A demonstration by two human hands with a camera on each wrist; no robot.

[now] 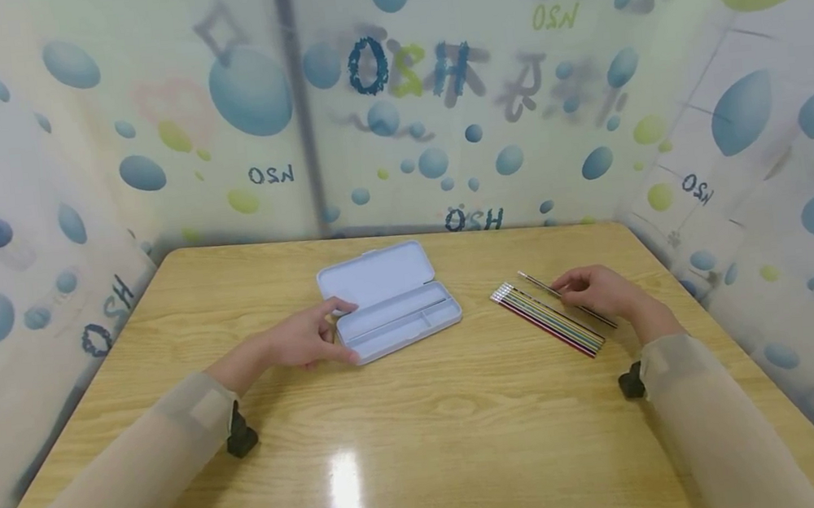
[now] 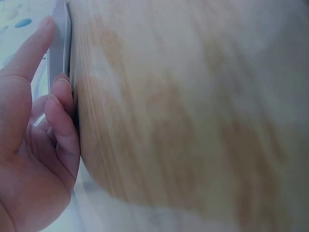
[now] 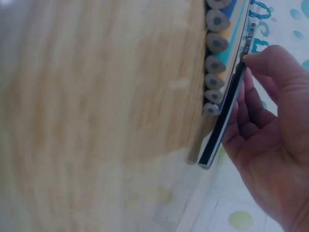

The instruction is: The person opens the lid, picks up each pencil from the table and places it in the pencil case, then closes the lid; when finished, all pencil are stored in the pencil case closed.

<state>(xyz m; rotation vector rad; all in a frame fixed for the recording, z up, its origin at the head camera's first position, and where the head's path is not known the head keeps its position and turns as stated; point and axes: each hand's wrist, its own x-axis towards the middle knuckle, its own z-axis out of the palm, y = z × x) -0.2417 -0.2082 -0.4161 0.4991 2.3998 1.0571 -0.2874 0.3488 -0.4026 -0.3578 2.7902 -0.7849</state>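
Note:
An open light-blue pencil case (image 1: pixel 375 275) lies on the table, its lid folded back and its compartments bare. My left hand (image 1: pixel 303 339) holds the case's left end, thumb at the front corner and index finger at the back near the hinge. In the left wrist view the thumb lies along the case's pale side wall (image 2: pixel 57 58). My right hand (image 1: pixel 602 294) pinches a dark striped pencil (image 3: pixel 223 116) between thumb and fingers. Just left of it lies a row of several coloured pencils (image 1: pixel 549 320), side by side, their unsharpened ends showing in the right wrist view.
Both things lie on a wood-grain table (image 1: pixel 423 424), the case left of the pencils with bare wood between them. Behind and at both sides hang patterned curtains (image 1: pixel 431 121) close to the table edges. A light reflection (image 1: pixel 345 497) shows near the front.

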